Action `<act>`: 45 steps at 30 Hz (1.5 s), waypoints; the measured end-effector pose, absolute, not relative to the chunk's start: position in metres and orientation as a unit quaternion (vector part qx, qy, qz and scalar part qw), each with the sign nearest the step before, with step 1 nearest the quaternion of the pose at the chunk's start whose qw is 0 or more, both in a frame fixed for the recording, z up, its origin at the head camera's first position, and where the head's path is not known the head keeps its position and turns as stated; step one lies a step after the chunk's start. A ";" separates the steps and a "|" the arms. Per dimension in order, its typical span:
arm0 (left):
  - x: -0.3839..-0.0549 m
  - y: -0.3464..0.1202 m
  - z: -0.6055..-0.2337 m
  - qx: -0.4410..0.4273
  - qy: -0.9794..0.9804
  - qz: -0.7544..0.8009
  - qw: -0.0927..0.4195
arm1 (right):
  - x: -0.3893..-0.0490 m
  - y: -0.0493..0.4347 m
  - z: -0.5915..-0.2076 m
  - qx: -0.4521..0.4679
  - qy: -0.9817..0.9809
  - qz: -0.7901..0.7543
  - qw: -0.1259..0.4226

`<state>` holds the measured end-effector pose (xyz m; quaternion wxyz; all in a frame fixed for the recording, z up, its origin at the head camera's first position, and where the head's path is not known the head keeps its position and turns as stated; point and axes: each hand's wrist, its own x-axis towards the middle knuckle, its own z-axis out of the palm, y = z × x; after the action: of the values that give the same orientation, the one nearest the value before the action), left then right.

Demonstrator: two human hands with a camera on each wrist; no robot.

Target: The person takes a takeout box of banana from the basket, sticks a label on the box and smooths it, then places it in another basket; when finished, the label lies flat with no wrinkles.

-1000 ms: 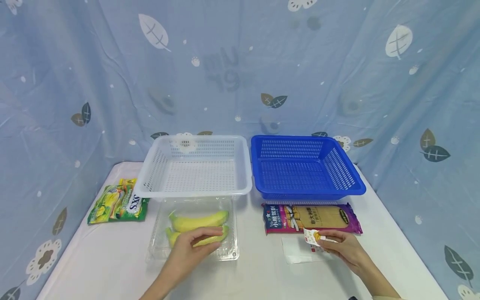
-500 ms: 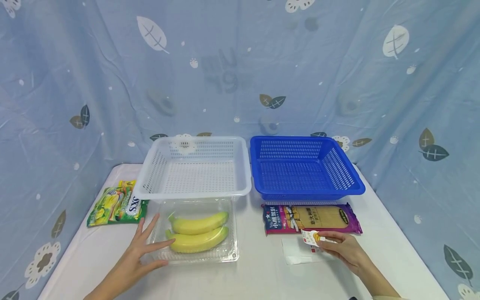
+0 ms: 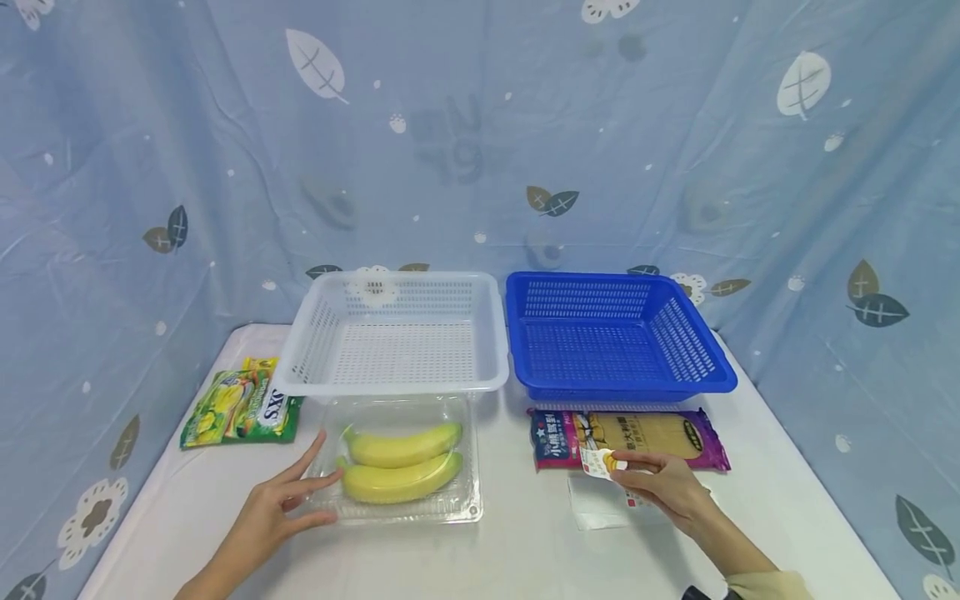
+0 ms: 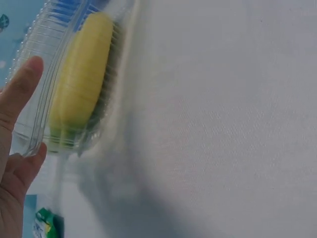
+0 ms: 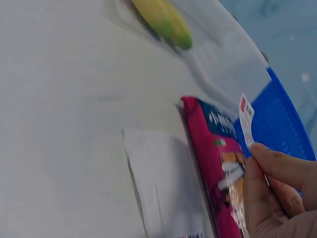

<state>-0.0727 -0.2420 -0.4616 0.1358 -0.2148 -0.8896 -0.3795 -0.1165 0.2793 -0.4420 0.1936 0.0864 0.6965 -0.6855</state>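
My left hand (image 3: 281, 504) lies open, fingers straight against the banana box (image 3: 399, 458) in front of the white basket (image 3: 393, 333). My right hand (image 3: 660, 487) pinches a small packet (image 3: 597, 462) over the noodle pack (image 3: 630, 437). I judge I'm mid-sorting; next I need a firm grip and a lift.

Left hand (image 3: 273, 508) touches banana tray (image 3: 401, 507) (right hand (image 3: 663, 487) pinches sachet (image 3: 597, 462)).
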 end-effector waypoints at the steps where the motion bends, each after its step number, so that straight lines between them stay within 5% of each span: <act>1: -0.073 -0.242 -0.462 -0.214 -0.889 -0.381 0.135 | -0.117 0.275 -0.440 0.085 0.695 -0.688 0.192; 30: -0.074 -0.242 -0.459 -0.216 -0.885 -0.396 0.119 | -0.137 0.171 -0.403 0.112 0.700 -0.697 0.106; 45: -0.074 -0.240 -0.456 -0.194 -0.886 -0.411 0.095 | -0.144 0.125 -0.393 0.090 0.730 -0.666 0.126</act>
<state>-0.0735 -0.2401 -0.4556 0.0947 -0.1937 -0.8856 -0.4114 -0.1439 0.1246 -0.3928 0.1256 0.0896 0.7296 -0.6662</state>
